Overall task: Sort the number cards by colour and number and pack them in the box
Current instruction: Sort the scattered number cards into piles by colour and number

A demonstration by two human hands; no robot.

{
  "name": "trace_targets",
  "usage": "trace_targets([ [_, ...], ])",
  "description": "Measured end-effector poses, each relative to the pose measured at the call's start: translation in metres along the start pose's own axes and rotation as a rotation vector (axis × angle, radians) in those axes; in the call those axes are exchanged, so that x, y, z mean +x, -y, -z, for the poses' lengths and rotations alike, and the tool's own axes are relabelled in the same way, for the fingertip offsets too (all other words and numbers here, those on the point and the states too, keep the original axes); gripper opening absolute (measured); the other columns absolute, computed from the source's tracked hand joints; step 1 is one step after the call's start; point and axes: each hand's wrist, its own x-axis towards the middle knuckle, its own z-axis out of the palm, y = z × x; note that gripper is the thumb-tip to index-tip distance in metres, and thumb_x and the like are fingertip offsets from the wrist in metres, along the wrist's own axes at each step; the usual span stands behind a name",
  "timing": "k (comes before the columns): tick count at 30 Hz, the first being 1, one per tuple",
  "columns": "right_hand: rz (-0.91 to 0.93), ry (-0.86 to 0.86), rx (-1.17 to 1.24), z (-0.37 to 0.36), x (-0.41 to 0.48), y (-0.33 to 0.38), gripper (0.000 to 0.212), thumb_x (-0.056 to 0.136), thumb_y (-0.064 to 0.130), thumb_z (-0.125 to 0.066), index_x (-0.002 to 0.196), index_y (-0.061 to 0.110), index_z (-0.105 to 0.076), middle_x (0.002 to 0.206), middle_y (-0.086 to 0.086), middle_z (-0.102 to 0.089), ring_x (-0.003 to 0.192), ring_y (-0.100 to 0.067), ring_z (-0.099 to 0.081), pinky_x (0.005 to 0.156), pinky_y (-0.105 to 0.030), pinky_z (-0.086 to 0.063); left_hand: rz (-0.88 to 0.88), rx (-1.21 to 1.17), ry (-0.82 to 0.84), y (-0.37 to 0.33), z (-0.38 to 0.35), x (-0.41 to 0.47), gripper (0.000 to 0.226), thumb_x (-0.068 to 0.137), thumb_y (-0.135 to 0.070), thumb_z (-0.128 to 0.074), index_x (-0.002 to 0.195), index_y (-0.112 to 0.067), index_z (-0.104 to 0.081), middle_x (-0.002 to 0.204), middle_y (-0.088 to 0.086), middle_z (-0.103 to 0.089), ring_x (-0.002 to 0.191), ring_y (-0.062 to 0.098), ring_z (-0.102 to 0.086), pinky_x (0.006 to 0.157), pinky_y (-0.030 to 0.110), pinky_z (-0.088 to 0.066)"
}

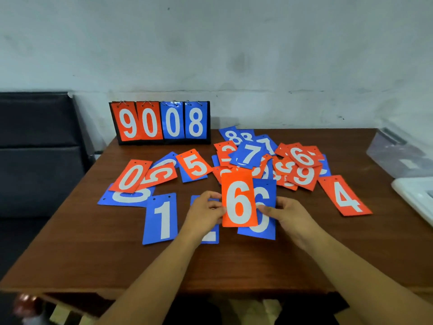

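Head view: a brown wooden bench point(234, 266) stands against a pale, scuffed wall point(234, 55), with a dark padded seat point(35, 148) off its 9 o'clock side. At the bench's 11 o'clock a flip scoreboard point(160, 121) stands upright, showing orange 9 and 0, then blue 0 and 8. A clear box point(398, 153) sits at 2 o'clock, and a white tray point(417, 195) lies just nearer, at 3 o'clock.

A loose heap of cards point(269, 160), orange and blue with white numbers and punched holes, spreads across the far half of the bench. A blue 1 card point(161, 218) lies flat at 9 o'clock of the hands, and an orange 4 card point(344, 195) at their 3 o'clock.

The orange 6 card point(239, 200) is upright between the two hands, overlapping a blue 6 card point(269, 186) just behind it. The left hand point(203, 212) pinches the orange card's 9 o'clock edge. The right hand point(290, 214) has its fingers curled against the cards' 3 o'clock side, on the blue one. I cannot tell whether it grips either.
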Motion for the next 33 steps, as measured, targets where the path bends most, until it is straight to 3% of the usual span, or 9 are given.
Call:
trace_targets([
  [3, 0.021, -0.037, -0.214, 0.015, -0.006, -0.011, 0.027, 0.082, 0.029, -0.076, 0.102, 0.014, -0.068, 0.093, 0.0, -0.075, 0.076, -0.013, -0.074, 0.07, -0.032, -0.061, 0.011, 0.029, -0.01, 0.006, -0.003, -0.002, 0.023, 0.096, -0.016, -0.062, 0.116, -0.024, -0.054, 0.104, -0.002, -0.068, 0.094, 0.011, -0.068, 0.084, 0.038, -0.06],
  [6, 0.02, 0.017, -0.621, 0.015, -0.009, -0.013, 0.025, 0.082, 0.038, -0.074, 0.088, 0.016, -0.066, 0.086, 0.004, -0.072, 0.067, -0.005, -0.069, 0.053, -0.017, -0.052, 0.004, 0.035, -0.058, 0.008, -0.001, -0.001, 0.025, 0.097, -0.017, -0.061, 0.118, -0.024, -0.051, 0.096, -0.006, -0.067, 0.088, 0.009, -0.067, 0.08, 0.035, -0.06],
  [11, -0.013, 0.066, -1.064, -0.009, -0.016, -0.017, 0.04, 0.08, 0.057, -0.069, 0.086, 0.022, -0.052, 0.092, 0.002, -0.065, 0.083, -0.011, -0.065, 0.077, -0.032, -0.058, 0.005, 0.045, -0.161, 0.004, 0.002, 0.001, 0.029, 0.096, -0.014, -0.061, 0.119, -0.025, -0.049, 0.09, -0.01, -0.061, 0.083, 0.007, -0.062, 0.08, 0.035, -0.059],
  [14, 0.007, 0.035, -1.238, -0.012, -0.024, -0.012, 0.046, 0.078, 0.067, -0.062, 0.079, 0.024, -0.044, 0.085, 0.005, -0.057, 0.079, -0.011, -0.059, 0.071, -0.027, -0.053, -0.019, 0.04, -0.155, 0.001, 0.0, -0.003, 0.029, 0.096, -0.014, -0.062, 0.118, -0.025, -0.048, 0.091, -0.009, -0.062, 0.082, 0.007, -0.064, 0.07, 0.026, -0.056],
  [16, -0.006, -0.014, -1.138, -0.008, -0.024, -0.006, 0.043, 0.083, 0.064, -0.06, 0.08, 0.022, -0.047, 0.083, 0.003, -0.058, 0.076, -0.01, -0.058, 0.065, -0.025, -0.05, -0.03, 0.027, -0.12, 0.0, -0.002, -0.007, 0.029, 0.095, -0.015, -0.063, 0.118, -0.025, -0.048, 0.094, -0.007, -0.064, 0.085, 0.008, -0.066, 0.068, 0.024, -0.056],
  [22, -0.036, -0.111, -0.207, 0.005, -0.026, 0.014, 0.038, 0.094, 0.052, -0.053, 0.102, 0.016, -0.063, 0.088, -0.01, -0.07, 0.066, -0.017, -0.06, 0.054, -0.027, -0.047, -0.12, 0.032, 0.1, -0.004, -0.023, -0.022, 0.027, 0.093, -0.016, -0.066, 0.116, -0.02, -0.052, 0.103, -0.002, -0.071, 0.095, 0.012, -0.071, 0.072, 0.026, -0.06],
  [26, 0.057, -0.088, -0.235, 0.016, -0.022, 0.008, 0.03, 0.091, 0.037, -0.064, 0.114, 0.019, -0.061, 0.111, -0.001, -0.069, 0.083, -0.011, -0.066, 0.067, -0.028, -0.057, -0.158, 0.211, 0.216, -0.003, -0.037, -0.024, 0.03, 0.093, -0.026, -0.066, 0.121, -0.023, -0.054, 0.112, -0.003, -0.068, 0.101, 0.013, -0.068, 0.081, 0.029, -0.06],
  [29, -0.017, -0.106, -0.353, 0.033, -0.02, 0.006, 0.031, 0.088, 0.028, -0.069, 0.116, 0.017, -0.06, 0.119, -0.004, -0.066, 0.082, -0.011, -0.064, 0.063, -0.025, -0.053, -0.322, 0.612, 0.063, 0.006, -0.041, -0.025, 0.041, 0.093, -0.044, -0.062, 0.128, -0.026, -0.052, 0.12, -0.008, -0.058, 0.111, 0.009, -0.055, 0.09, 0.027, -0.052],
  [33, -0.095, -0.092, -0.527, 0.051, -0.021, 0.004, 0.042, 0.086, 0.028, -0.071, 0.124, 0.019, -0.054, 0.119, -0.003, -0.063, 0.089, -0.014, -0.063, 0.062, -0.026, -0.053, -0.435, 0.954, 0.162, 0.015, -0.04, -0.024, 0.06, 0.091, -0.05, -0.062, 0.142, -0.023, -0.045, 0.14, -0.006, -0.044, 0.129, 0.013, -0.04, 0.106, 0.032, -0.041],
])
